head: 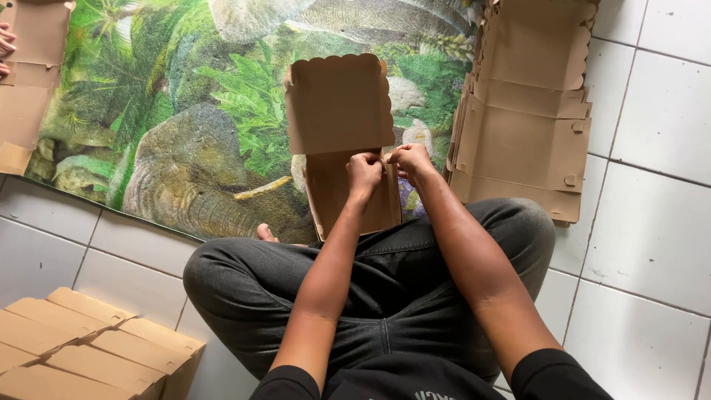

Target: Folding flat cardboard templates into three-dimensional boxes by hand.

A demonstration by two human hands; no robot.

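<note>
I sit cross-legged on the floor with a brown cardboard box blank (339, 104) held up in front of my knees. It has a scalloped top flap. My left hand (364, 172) pinches the box's right side near the fold. My right hand (409, 161) grips the same edge just beside it, fingers closed on the cardboard. Both hands meet at the box's right side wall, below the flap.
A stack of flat brown box blanks (526, 111) lies at the right, half on the mat. A green mat printed with elephants and leaves (170, 118) covers the floor ahead. Folded boxes (81, 344) sit at lower left. Another person's fingers (4, 46) touch cardboard at far left.
</note>
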